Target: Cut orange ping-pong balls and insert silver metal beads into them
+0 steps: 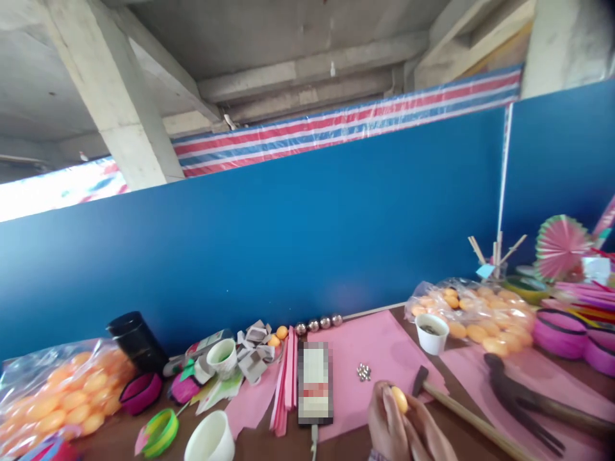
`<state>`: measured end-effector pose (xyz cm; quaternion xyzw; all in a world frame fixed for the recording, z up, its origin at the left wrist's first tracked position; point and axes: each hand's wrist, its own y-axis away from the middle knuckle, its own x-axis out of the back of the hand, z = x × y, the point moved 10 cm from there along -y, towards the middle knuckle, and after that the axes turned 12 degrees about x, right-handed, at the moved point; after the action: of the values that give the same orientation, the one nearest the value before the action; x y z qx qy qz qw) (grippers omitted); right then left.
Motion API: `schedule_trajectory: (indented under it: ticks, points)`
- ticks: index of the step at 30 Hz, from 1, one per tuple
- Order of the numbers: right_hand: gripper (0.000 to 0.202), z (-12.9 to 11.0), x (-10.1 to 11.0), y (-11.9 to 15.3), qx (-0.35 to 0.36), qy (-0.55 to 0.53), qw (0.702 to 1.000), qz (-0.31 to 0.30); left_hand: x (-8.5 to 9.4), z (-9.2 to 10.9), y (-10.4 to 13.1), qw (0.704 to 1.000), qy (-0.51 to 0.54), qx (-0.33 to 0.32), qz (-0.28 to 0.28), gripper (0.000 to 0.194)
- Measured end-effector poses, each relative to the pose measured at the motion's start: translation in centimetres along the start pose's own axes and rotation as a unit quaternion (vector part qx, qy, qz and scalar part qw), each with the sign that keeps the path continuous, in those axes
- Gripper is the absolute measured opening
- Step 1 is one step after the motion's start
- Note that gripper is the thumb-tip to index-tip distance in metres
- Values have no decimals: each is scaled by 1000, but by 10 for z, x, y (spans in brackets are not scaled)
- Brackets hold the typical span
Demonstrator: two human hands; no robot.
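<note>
At the lower right, my left hand (383,419) and my right hand (427,432) are together, fingers closed around a small orange ball (399,400) that looks like a table tennis ball. Part of the ball is hidden by my fingers. Just beyond my left hand, a little pile of small shiny metal bits (364,372) lies on a pink paper sheet (379,336). Close to my right hand is a hammer (451,396) with a pale wooden handle. Left of my hands lies a phone (315,384), its screen blurred, with a cable plugged in.
Bags of orange balls stand at left (72,400) and right (480,314). A white cup (432,334) and a dark claw hammer (528,400) are to the right. Another white cup (210,438), a green tape roll (161,433) and a black cylinder (137,342) are leftward. A blue partition (312,237) rises behind.
</note>
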<state>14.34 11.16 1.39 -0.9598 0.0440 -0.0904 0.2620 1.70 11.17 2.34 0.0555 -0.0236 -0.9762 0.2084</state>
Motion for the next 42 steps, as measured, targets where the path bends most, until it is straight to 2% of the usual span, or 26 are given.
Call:
schedule_trajectory:
  ticks: [4,7,9,12,16,21,26,31,35,38,42]
  points:
    - [39,-2,-7,-3,-10,-6,999,-35,-7,1,-5,999,2,-28,-33,52]
    - [36,-6,-9,-5,-10,8,999,-50,-7,-6,-10,999,21,-32,-24,53]
    - [34,-9,-10,-6,-2,17,998,-54,-4,-8,-12,999,30,-42,2,54]
    - [35,-7,-10,-8,2,23,998,-57,-6,-10,-14,999,15,-45,5,54]
    - [38,2,-11,-9,-7,17,998,-62,1,-6,-14,996,-29,-68,49,53]
    - [39,8,-10,-11,-26,13,997,-66,-4,-2,-13,988,-119,-84,41,45]
    - [38,4,-10,-13,-15,21,997,-72,-3,-2,-13,988,-129,-72,42,38]
    - [37,7,-13,-14,-8,25,997,-78,-1,-9,-18,989,-119,-68,62,40]
    - [39,15,-16,-11,-26,-3,997,-78,1,-13,-19,993,-73,-62,67,39]
    - [37,12,-19,-12,-40,-63,994,-83,4,-11,-15,996,-28,-59,63,38]
    - [35,2,-42,-11,-143,-167,962,-164,13,-5,-7,998,10,-18,65,35]
